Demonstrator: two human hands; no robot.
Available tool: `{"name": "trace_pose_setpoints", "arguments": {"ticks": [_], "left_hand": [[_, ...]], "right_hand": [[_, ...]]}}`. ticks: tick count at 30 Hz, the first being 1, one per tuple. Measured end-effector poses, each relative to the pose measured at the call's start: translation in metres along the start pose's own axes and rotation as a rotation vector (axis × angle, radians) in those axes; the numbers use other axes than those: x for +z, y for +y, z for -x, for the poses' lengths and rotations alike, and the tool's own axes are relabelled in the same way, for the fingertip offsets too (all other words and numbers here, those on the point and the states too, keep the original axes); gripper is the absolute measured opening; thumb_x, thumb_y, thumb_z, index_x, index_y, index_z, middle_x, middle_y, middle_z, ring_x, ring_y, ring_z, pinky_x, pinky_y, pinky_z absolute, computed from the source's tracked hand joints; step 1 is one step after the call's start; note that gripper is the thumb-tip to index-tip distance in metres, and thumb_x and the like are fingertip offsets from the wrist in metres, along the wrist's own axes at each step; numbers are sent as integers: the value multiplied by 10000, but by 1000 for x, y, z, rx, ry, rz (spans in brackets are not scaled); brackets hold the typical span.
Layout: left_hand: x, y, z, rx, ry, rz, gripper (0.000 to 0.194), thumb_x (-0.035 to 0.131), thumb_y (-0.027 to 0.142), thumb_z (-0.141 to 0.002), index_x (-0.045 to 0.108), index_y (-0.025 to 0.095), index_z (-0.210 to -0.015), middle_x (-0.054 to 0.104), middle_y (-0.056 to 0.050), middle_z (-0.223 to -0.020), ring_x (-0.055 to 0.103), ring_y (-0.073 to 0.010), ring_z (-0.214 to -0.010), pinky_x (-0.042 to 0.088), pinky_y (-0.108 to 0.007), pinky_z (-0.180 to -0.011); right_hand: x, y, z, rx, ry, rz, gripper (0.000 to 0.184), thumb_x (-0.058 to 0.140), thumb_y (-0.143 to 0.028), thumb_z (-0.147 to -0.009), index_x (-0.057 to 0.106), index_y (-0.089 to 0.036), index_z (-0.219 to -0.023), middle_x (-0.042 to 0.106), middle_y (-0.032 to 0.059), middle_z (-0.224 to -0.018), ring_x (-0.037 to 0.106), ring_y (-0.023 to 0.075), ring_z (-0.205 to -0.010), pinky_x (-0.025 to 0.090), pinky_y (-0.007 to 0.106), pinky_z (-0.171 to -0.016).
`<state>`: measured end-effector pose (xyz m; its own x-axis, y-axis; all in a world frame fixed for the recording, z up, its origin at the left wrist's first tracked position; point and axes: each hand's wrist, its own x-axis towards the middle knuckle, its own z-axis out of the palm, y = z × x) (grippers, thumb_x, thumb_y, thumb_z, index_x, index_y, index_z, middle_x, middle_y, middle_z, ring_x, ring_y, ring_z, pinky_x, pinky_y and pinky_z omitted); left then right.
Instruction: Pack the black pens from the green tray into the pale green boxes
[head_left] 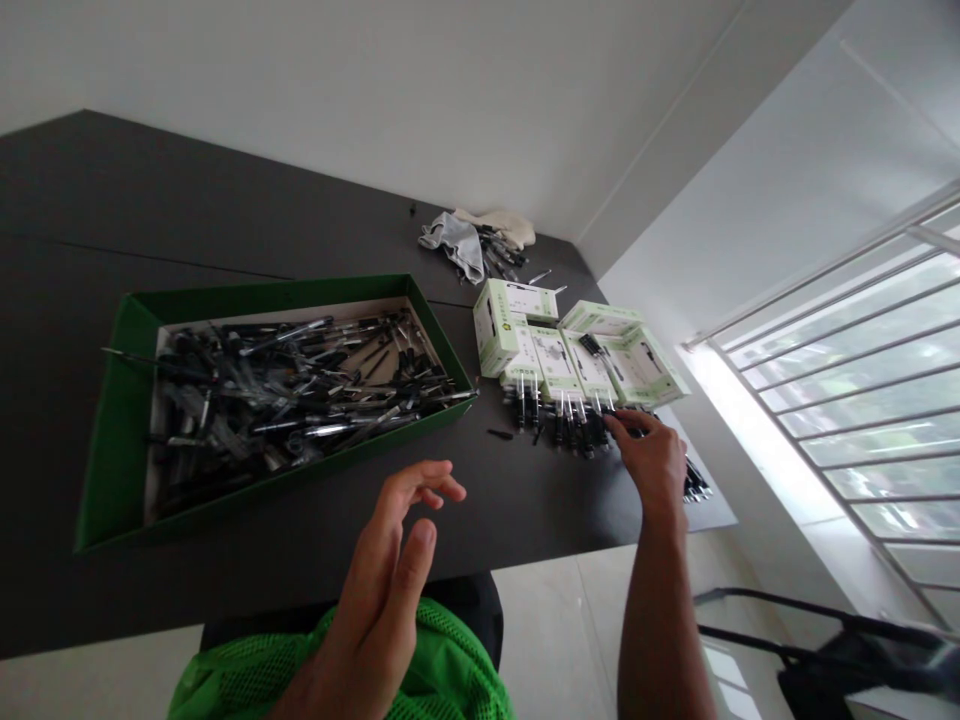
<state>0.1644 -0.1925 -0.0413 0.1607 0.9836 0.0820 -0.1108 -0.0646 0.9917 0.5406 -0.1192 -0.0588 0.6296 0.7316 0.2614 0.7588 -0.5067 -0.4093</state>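
Note:
My left hand (394,560) hovers in front of the green box, with nothing in it, thumb and fingers apart. Over at the right, my right hand (651,458) reaches down to a row of black pens (570,425) at the foot of some small cartons. Its fingertips are pinched at a pen there; the hand partly covers it. Some of the pens have clear caps or ends pointing toward the cartons. More pens (696,482) lie beyond my right wrist. A large green box (112,425) on the left holds a jumbled heap of loose pens and pen parts (292,390).
Pale green and white cartons (499,335) stand or lie behind the row, one open carton (646,362) among them. Cloth gloves (456,243) rest over pens at the back. A small black piece (500,434) lies on the dark table (465,520). A barred window (862,400) is at right.

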Motion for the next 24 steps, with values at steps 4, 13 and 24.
{"name": "trace_pose_setpoints", "arguments": {"ticks": [4, 13, 24], "left_hand": [[0, 2, 0, 22, 5, -9, 303, 392, 379, -1154, 559, 320, -1400, 668, -25, -1254, 581, -187, -1209, 418, -287, -1071], [-9, -2, 4, 65, -158, -164, 277, 419, 325, -1142, 620, 275, -1326, 710, -51, -1107, 660, -195, -1076, 488, -285, -984], [-25, -18, -4, 195, -278, -437, 214, 489, 185, -1087, 695, 239, -1069, 730, -49, -1008, 711, -186, -967, 565, -260, -887]], "right_hand": [[-4, -5, 4, 0, 53, 6, 398, 667, -547, -841, 853, -252, -1031, 832, 119, -1016, 716, 357, -957, 498, 469, -864], [-20, -37, 32, -229, 271, -176, 312, 585, -363, -949, 815, -160, -1005, 768, 103, -939, 584, 198, -672, 460, 368, -752], [11, -91, 130, -536, 94, -453, 182, 571, -216, -1025, 751, -216, -999, 705, 48, -956, 642, 206, -894, 519, 360, -806]]}}
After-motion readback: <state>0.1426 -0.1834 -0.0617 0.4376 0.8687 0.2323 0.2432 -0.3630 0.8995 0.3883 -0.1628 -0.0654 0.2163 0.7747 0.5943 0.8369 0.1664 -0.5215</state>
